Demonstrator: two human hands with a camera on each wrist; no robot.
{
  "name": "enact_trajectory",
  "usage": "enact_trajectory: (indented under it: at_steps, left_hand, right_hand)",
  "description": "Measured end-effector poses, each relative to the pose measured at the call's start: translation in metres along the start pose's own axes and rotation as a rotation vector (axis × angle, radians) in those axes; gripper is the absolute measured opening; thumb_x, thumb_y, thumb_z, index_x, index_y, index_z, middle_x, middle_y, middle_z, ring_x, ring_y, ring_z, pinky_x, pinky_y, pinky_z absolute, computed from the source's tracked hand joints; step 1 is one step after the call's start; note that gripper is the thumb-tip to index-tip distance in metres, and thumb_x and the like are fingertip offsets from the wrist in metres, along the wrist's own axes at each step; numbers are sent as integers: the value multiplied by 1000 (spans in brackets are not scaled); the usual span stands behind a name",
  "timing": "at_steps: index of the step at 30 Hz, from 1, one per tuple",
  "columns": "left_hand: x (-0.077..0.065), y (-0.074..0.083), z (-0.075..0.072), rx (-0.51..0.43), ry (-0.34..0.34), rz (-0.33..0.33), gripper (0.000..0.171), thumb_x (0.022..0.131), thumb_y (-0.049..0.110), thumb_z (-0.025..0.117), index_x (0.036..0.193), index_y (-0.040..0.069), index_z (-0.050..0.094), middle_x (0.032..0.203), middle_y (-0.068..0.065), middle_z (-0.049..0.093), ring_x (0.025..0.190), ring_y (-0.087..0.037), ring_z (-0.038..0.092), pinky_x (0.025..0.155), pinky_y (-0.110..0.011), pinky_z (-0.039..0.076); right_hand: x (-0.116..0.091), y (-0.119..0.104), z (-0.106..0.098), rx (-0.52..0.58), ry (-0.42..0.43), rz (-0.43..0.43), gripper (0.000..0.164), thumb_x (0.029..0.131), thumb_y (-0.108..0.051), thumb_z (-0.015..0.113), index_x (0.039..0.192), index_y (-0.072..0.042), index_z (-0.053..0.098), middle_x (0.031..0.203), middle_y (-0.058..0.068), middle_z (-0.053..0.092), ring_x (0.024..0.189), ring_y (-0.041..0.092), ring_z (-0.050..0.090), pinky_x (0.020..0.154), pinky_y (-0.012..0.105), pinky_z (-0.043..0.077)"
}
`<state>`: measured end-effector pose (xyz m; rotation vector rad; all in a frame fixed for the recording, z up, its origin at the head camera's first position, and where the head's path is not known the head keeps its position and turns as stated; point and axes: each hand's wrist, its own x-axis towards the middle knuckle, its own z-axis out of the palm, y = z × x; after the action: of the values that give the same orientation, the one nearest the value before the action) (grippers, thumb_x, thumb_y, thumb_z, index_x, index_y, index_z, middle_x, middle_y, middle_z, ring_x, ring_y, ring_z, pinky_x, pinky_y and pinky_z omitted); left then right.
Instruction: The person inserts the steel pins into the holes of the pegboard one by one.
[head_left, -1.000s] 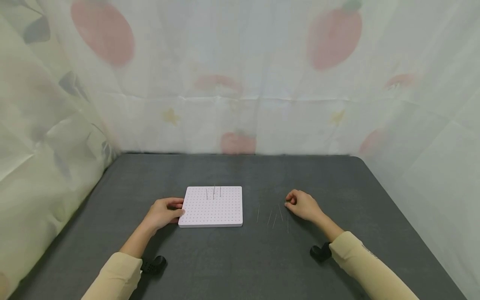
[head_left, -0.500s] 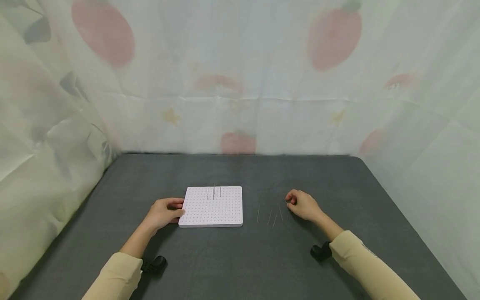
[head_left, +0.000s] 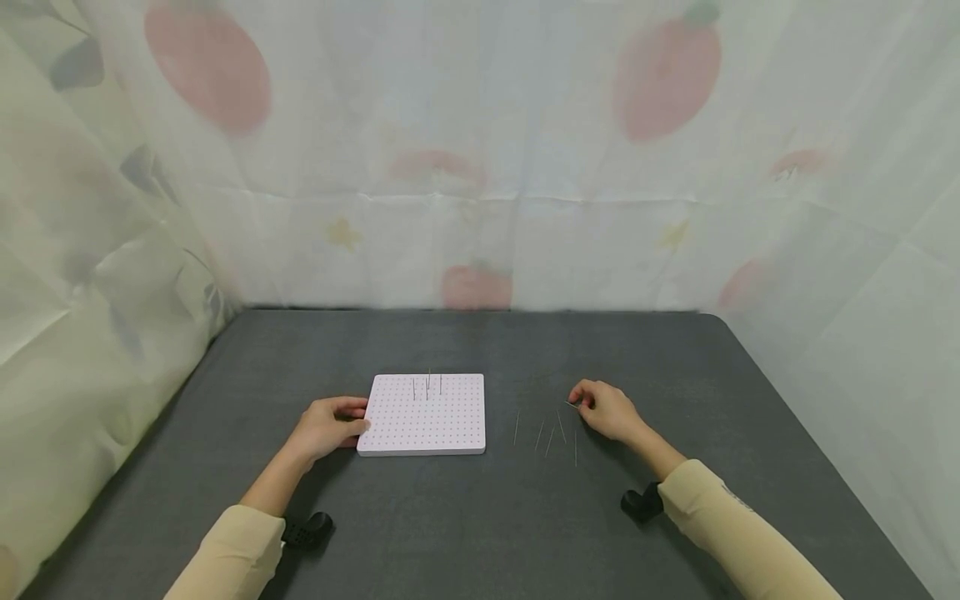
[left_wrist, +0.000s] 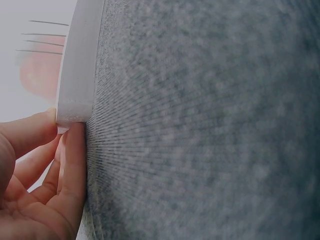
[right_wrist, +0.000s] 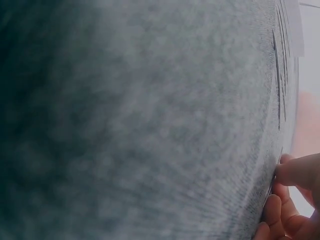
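Note:
A white perforated board point(head_left: 423, 429) lies on the table, with several thin needles point(head_left: 427, 387) standing upright in holes toward its far side. At the board's left edge my left hand point(head_left: 324, 427) grips it, thumb on the top rim and fingers against the side; the left wrist view shows this grip point(left_wrist: 47, 165) at the board's corner point(left_wrist: 77, 95). Right of the board, my right hand point(head_left: 606, 410) pinches a thin needle point(head_left: 572, 404) between thumb and fingertips, low over the table. Most of that needle is hidden by the fingers.
Several loose needles point(head_left: 561, 425) lie on the dark grey table point(head_left: 480, 525) between the board and my right hand. A pale printed curtain point(head_left: 480, 225) hangs behind the table and along both sides. Each wrist wears a black camera point(head_left: 641, 504).
The needle in my right fingertips has come into view, poking out to the left. The right hand shifts only slightly. My left hand and the board have stayed in place.

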<state>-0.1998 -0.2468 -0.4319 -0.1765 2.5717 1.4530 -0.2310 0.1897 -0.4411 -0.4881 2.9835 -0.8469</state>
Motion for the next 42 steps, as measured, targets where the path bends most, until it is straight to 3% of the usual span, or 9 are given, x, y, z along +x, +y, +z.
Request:
enact_trajectory:
  at_steps: [5, 17, 42]
  left_hand:
    - [-1, 0, 0, -3, -5, -9, 45, 82, 5, 67, 124, -3, 53, 110, -18, 57, 81, -16, 62, 67, -31, 56]
    - [-2, -1, 0, -5, -5, 4, 45, 82, 4, 66, 125, -3, 53, 110, -18, 58, 84, -16, 62, 67, -31, 56]
    - [-1, 1, 0, 14, 1, 2, 44, 83, 6, 66, 124, -3, 53, 110, -18, 57, 82, -16, 62, 68, -31, 56]
  right_hand:
    - [-2, 2, 1, 3, 11, 18, 10, 84, -5, 61, 91, -11, 64, 77, -1, 54, 66, 12, 45, 58, 28, 37]
    - [-7, 5, 3, 17, 53, 152, 3, 84, -13, 63, 87, -11, 64, 78, -1, 58, 67, 12, 50, 60, 30, 41]
    - [-6, -8, 6, -28, 78, 242, 9, 85, -14, 61, 83, -8, 69, 73, 0, 61, 59, 12, 48, 54, 26, 39]
